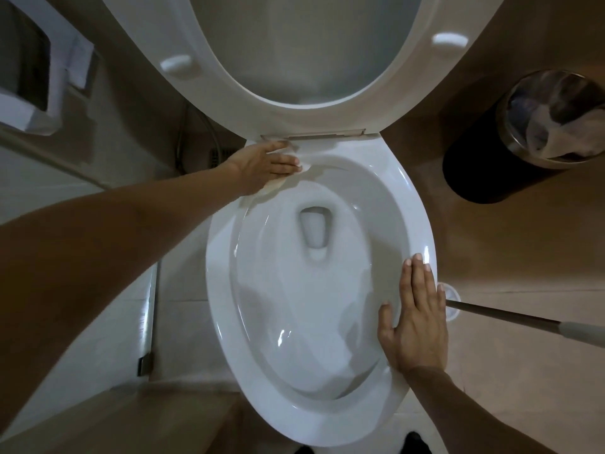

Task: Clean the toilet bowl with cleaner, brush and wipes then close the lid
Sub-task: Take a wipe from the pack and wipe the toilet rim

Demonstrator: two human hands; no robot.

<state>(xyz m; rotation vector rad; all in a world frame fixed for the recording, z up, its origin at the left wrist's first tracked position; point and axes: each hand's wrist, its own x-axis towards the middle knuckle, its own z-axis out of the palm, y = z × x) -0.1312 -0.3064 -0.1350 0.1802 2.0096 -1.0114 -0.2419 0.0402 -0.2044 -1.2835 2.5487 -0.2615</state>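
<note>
A white toilet bowl [415,217] fills the middle of the head view, with its seat [242,90] and lid [304,37] raised at the top. My left hand [265,163] lies flat with straight fingers on a white wipe [278,183], pressing it on the bowl's back left rim near the hinge. My right hand [415,317] rests flat on the bowl's right rim, fingers straight, holding nothing. A toilet brush [523,317] with a grey handle sits in its holder just right of that hand.
A dark round waste bin [484,165] with a liner stands on the brown floor at the upper right. A wall-mounted paper holder [42,77] is at the upper left. A hose [183,139] hangs behind the bowl on the left. My shoes show at the bottom edge.
</note>
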